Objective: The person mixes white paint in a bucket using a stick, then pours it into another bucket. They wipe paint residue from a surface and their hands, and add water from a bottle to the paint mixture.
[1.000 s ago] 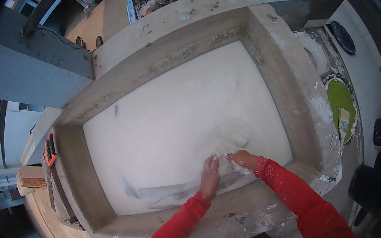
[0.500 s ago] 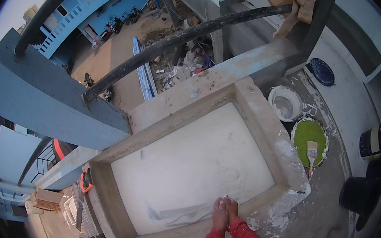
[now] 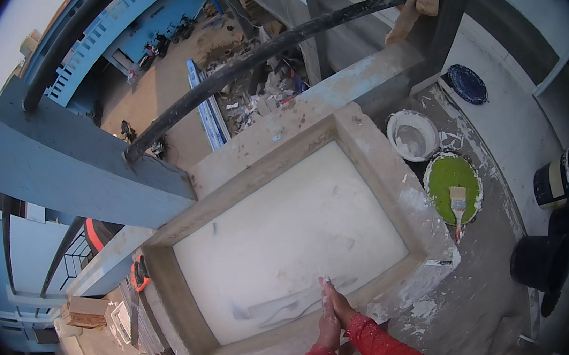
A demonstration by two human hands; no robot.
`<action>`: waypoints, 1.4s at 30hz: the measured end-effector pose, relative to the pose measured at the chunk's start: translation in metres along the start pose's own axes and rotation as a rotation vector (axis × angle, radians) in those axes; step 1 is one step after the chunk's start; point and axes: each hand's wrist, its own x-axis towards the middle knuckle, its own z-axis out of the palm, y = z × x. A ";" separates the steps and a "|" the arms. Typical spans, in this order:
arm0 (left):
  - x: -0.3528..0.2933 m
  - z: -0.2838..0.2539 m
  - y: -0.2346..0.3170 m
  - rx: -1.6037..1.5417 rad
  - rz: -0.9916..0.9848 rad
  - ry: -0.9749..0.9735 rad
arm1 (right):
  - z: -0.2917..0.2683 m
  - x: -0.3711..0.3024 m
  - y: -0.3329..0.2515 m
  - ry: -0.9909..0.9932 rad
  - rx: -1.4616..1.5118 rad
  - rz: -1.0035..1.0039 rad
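My left hand (image 3: 328, 328) and my right hand (image 3: 342, 306) are palm against palm, fingers stretched out and pointing away from me. They are over the near wall of a concrete basin (image 3: 362, 123), their tips above its white, milky-looking fill (image 3: 290, 226). I see nothing held between the palms, though their inner sides are hidden. White specks dot my red sleeves. Greyish streaks (image 3: 285, 307) run through the white just left of my fingers. A small knife-like tool (image 3: 439, 262) lies on the basin's right rim, and an orange-and-black tool (image 3: 139, 273) on its left rim.
Right of the basin stand a white bucket (image 3: 413, 135) and a tub of green paint (image 3: 463, 172) with a brush (image 3: 458, 205) on it. Black buckets (image 3: 541, 262) stand farther right. Behind the basin are a low wall, a black rail (image 3: 264, 59) and a blue pillar (image 3: 86, 158).
My hands have shifted from being clasped together to lying palm to palm with fingers straighter. The view has turned slightly, so the surroundings sit differently in it.
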 end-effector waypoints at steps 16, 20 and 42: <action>0.011 -0.065 0.020 -0.249 -0.290 0.092 | 0.034 -0.076 -0.001 -0.348 -0.137 0.182; -0.012 -0.063 0.025 0.346 -0.031 -0.250 | 0.002 -0.085 -0.007 -0.186 -0.174 0.189; -0.102 0.054 -0.033 1.252 0.391 -0.432 | -0.128 -0.182 -0.013 0.106 -0.291 -0.103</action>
